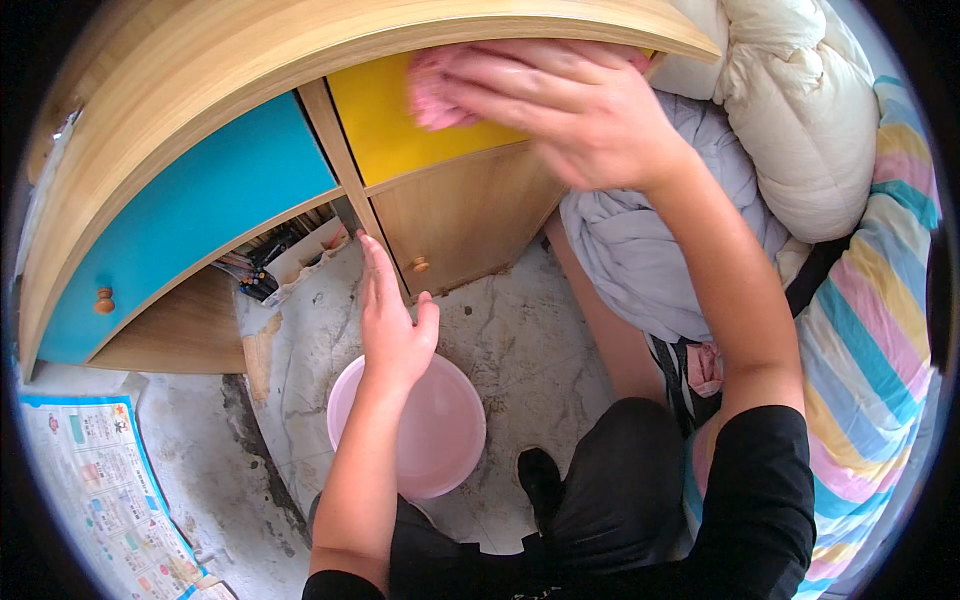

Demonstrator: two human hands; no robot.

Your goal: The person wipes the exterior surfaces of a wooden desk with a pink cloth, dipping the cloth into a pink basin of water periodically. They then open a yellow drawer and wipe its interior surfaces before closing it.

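At the top of the view my right hand [585, 112] holds a crumpled pink cloth [435, 94] flat against the yellow drawer front [375, 120], just under the wooden desktop [420, 34]. The hand is slightly blurred and hides the drawer's right part. My left hand [394, 322] holds nothing. Its fingers point up by the lower end of the wooden divider [341, 142], thumb spread; whether the fingertips touch the wood I cannot tell. Beneath the left forearm stands a pink plastic basin [450, 427], partly hidden by it. A wooden cabinet door [457, 217] with a round knob is below the yellow drawer.
Left of the divider is a blue drawer front [202, 202]. Pens and a white box [300, 259] sit below it. A printed sheet [112, 487] lies at lower left. A grey blanket [637, 247], a white quilt [802, 135] and striped bedding [862, 352] crowd the right.
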